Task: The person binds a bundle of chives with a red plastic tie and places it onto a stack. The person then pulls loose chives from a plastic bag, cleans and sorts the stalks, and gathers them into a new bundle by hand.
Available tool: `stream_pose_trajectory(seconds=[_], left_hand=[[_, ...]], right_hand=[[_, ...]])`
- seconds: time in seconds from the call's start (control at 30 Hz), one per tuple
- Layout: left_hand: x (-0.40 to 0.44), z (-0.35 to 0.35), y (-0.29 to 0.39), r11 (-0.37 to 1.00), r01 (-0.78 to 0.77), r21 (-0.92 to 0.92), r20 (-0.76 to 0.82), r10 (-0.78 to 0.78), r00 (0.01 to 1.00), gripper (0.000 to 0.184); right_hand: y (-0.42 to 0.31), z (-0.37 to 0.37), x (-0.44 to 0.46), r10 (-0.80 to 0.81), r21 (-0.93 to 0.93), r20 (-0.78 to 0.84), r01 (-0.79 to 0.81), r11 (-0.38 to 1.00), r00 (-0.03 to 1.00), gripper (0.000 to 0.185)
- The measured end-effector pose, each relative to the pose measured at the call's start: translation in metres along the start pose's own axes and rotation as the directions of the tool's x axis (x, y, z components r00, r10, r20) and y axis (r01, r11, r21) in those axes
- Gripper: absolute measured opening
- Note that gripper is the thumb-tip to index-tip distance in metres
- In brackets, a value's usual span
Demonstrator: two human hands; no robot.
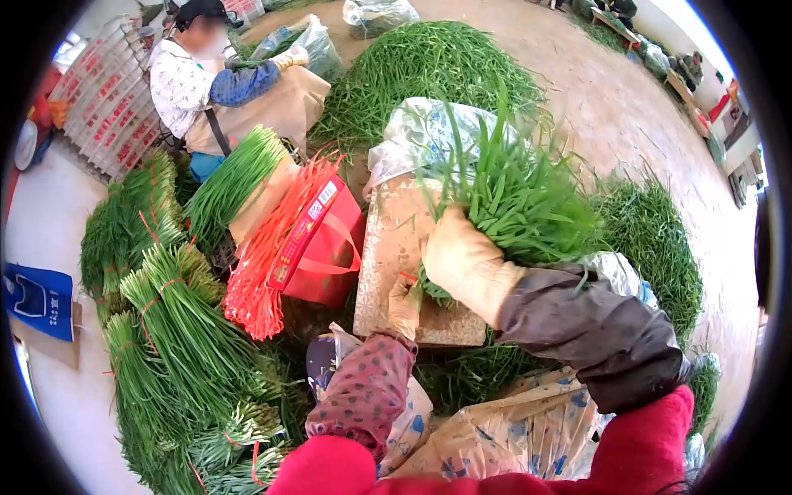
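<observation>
Green chive bunch point(528, 198), loose leaves fanning up and outward, is in my right hand point(472, 260), fingers closed round its lower part, over the right side of the worn board point(388, 223). My left hand point(403, 309) is low on the board, fingers bent, a red bit at the tips; can't tell if they pinch it. Clear plastic bag point(421, 136) at the board's far end. Left of the board: red bag point(330, 264), then a thick hank of red ties point(256, 280). Tied chive bundles point(181, 330) stacked further left, cut ends showing. Big loose chive heap point(429, 74) beyond the board, another loose pile point(652, 239) on the right. Co-worker point(177, 91) in patterned top and dark cap, far left side, hands at some greens point(276, 45).
</observation>
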State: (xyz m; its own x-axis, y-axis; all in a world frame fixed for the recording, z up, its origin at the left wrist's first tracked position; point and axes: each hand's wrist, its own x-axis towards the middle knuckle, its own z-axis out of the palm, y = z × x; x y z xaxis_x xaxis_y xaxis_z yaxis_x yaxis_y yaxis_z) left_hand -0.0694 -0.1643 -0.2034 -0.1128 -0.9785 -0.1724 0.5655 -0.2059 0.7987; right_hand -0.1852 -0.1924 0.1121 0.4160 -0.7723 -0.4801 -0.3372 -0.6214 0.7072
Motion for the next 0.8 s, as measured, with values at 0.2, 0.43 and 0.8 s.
stream_pose_trajectory(seconds=[0.2, 0.43, 0.8], left_hand=[[0.022, 0.045, 0.07, 0.792, -0.377, 0.481, 0.149, 0.35, 0.925, 0.013], [0.053, 0.026, 0.027, 0.17, -0.576, 0.8, 0.474, 0.409, 0.779, 0.016], [0.051, 0.022, 0.012, 0.36, -0.346, 0.867, 0.169, 0.44, 0.882, 0.012]], right_hand=[[0.054, 0.069, -0.046, 0.31, 0.666, 0.131, -0.316, 0.676, 0.941, 0.037], [0.011, 0.097, -0.036, 0.159, 0.619, 0.493, -0.473, 0.627, 0.855, 0.052], [-0.132, 0.127, 0.094, 0.56, 0.934, 0.117, 0.101, -0.343, 0.82, 0.025]])
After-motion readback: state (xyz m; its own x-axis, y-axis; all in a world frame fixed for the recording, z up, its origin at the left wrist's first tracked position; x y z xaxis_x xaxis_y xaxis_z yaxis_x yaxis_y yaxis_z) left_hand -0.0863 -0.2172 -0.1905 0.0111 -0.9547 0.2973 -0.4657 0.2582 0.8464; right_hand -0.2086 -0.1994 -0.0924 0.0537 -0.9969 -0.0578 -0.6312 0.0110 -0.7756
